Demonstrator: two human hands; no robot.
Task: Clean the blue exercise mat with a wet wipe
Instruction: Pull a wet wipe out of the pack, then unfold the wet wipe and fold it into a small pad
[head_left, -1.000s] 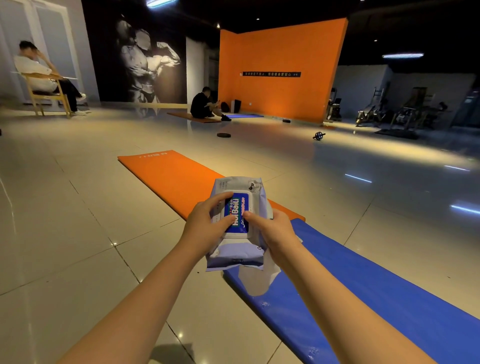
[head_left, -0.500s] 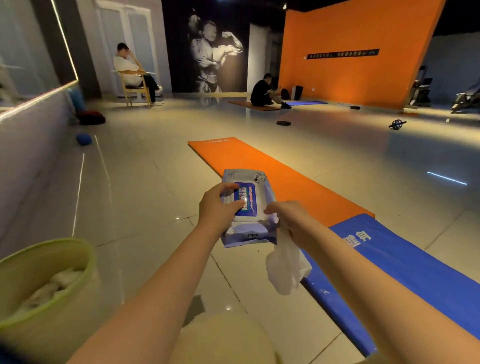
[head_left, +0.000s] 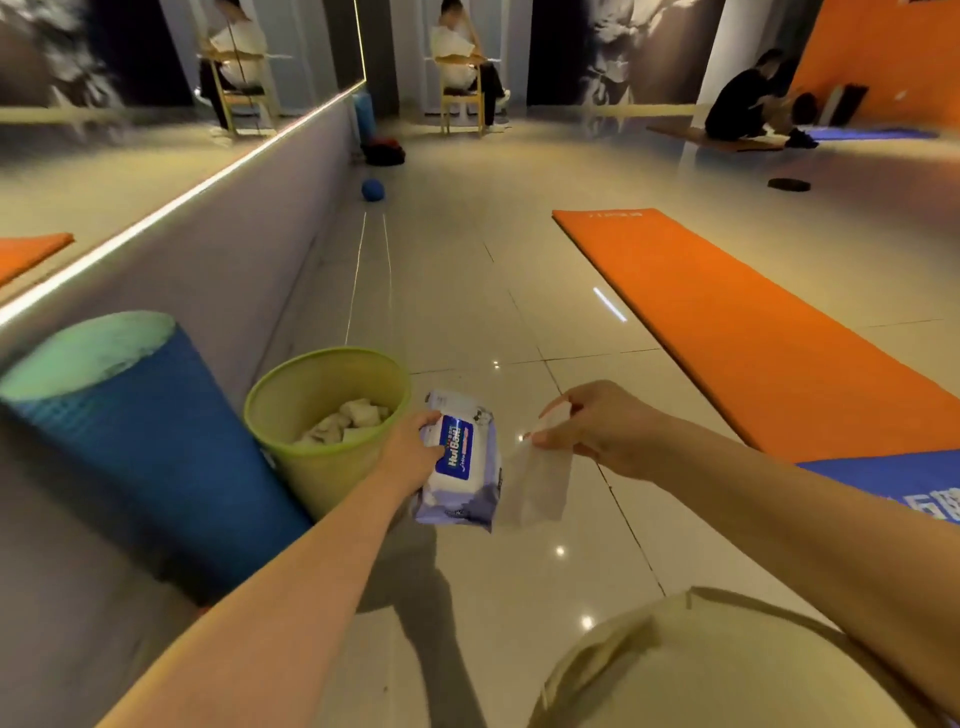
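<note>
My left hand (head_left: 410, 457) grips a white and purple pack of wet wipes (head_left: 460, 467) with a blue label, held low over the tiled floor beside a green bin. My right hand (head_left: 597, 428) pinches a single white wet wipe (head_left: 537, 483), which hangs down just right of the pack. Only a corner of the blue exercise mat (head_left: 904, 480) shows at the right edge, behind my right forearm.
A green bin (head_left: 332, 410) with crumpled wipes inside stands left of the pack. A rolled blue mat (head_left: 135, 431) leans by the mirrored wall. An orange mat (head_left: 743, 322) lies ahead on the right. A blue ball (head_left: 373, 189), a seated person on a chair (head_left: 462, 67) and another on the floor (head_left: 748, 104) are farther off.
My view has swung left, toward the bin and wall. The left hand has carried the pack down beside the bin; the right hand has drawn the wipe free and away from the pack.
</note>
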